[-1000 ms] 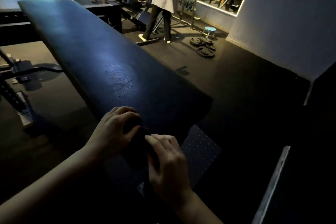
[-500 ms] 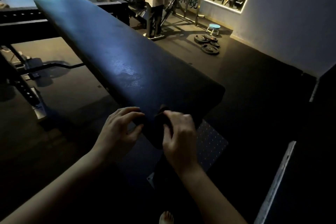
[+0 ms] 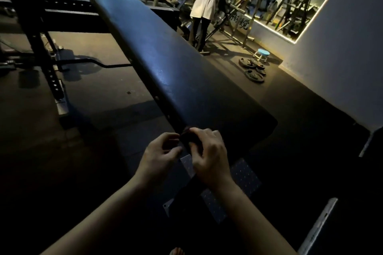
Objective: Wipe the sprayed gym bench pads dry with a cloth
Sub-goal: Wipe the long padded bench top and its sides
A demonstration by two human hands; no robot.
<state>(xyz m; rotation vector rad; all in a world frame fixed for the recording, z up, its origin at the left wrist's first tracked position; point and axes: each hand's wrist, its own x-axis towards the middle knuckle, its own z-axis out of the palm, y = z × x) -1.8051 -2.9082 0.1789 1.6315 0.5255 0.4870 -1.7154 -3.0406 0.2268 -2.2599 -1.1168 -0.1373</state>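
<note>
- Right hand (image 3: pixel 210 152): I found the fingers (image 3: pixel 200 133) curled over a dark cloth (image 3: pixel 187 138) and clamped on it, with the thumb tucked beneath.
- Left hand (image 3: pixel 158 152): the fingers (image 3: pixel 172 137) were bent inward and pinched the left edge of the same cloth, so it was bunched between the two hands.
- Cloth: it sat at the near left corner of the bench pad (image 3: pixel 176 64). In the dim light I could not tell whether it touched the pad.
- Bench pad: dark and long, it ran away from me toward the upper left, and a faint sheen showed along its middle.
- Below the hands, a dotted metal foot plate (image 3: pixel 243 174) lay on the floor under the pad's near end.
- To the left, a black rack frame (image 3: pixel 39 51) stood beside the pad.
- Far right, weight plates (image 3: pixel 253 69) lay on the floor next to a small blue stool (image 3: pixel 262 53).
- A person (image 3: pixel 204 4) stood among the machines at the back.
</note>
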